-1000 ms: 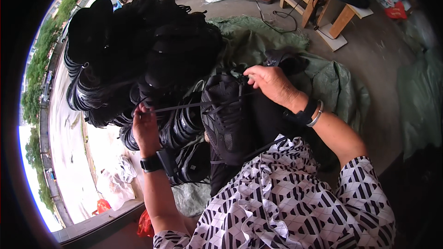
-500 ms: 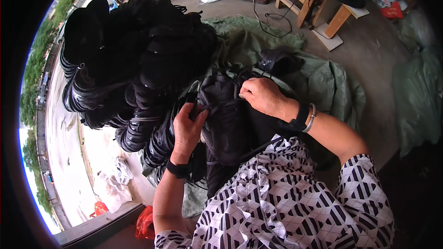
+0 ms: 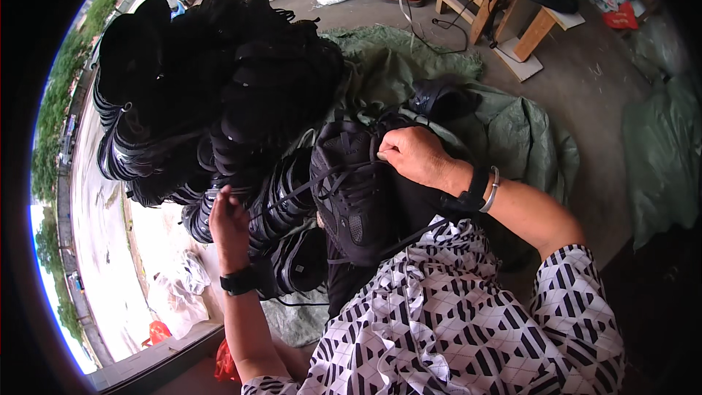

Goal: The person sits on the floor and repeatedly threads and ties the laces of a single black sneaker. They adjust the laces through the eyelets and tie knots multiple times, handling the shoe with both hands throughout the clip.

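The right hand point(image 3: 411, 155) curls closed over the upper edge of a black mesh lace-up sports shoe point(image 3: 355, 190), knuckles up, forearm reaching in from the lower right with a black band and a metal bangle at the wrist. The left hand point(image 3: 229, 219), wearing a black watch, is raised with its fingers pinched on a thin black lace point(image 3: 292, 189) drawn taut towards the shoe. The shoe sits between the hands, on the lap, its long axis running from the right hand down towards the body; its lower end is lost in dark cloth. Beyond the left hand lies a heap of black shoes point(image 3: 212, 95), single pairs hard to separate.
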`<state>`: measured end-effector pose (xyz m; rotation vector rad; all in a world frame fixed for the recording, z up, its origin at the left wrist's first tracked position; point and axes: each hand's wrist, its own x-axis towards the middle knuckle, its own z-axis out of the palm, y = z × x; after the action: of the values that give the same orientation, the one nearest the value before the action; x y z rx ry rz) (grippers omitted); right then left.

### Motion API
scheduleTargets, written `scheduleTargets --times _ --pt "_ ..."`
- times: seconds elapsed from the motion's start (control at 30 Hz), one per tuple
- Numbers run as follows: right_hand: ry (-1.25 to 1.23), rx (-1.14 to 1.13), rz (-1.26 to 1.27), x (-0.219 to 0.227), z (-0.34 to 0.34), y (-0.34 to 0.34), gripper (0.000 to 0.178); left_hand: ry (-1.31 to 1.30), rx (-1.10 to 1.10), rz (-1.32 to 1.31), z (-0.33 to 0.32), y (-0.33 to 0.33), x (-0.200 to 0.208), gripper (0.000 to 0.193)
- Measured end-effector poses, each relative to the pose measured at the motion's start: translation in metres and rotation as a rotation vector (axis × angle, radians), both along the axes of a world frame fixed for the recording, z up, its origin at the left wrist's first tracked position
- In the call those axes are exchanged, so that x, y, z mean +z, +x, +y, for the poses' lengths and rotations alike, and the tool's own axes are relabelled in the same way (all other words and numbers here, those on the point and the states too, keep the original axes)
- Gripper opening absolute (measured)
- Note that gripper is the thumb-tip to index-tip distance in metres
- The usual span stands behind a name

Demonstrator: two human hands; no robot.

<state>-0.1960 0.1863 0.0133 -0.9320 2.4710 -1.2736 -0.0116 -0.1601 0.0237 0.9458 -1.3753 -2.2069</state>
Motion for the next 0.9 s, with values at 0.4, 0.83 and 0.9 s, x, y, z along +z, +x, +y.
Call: scheduleTargets --times 0.4,0.83,0.9 --pt "-0.048 0.152 -0.020 0.009 -0.001 0.000 0.020 -0.341 -0.237 -0.105 0.052 -0.033 0.005 0.022" --pt "0.424 0.523 0.176 0.041 -0.015 -0.042 0.013 -0.507 -0.609 -0.071 0.115 -0.042 -0.011 0.029" --pt "0.455 0.555 -0.113 0.029 -0.025 -0.055 0.013 -0.474 -0.598 -0.053 0.115 -0.042 -0.013 0.029"
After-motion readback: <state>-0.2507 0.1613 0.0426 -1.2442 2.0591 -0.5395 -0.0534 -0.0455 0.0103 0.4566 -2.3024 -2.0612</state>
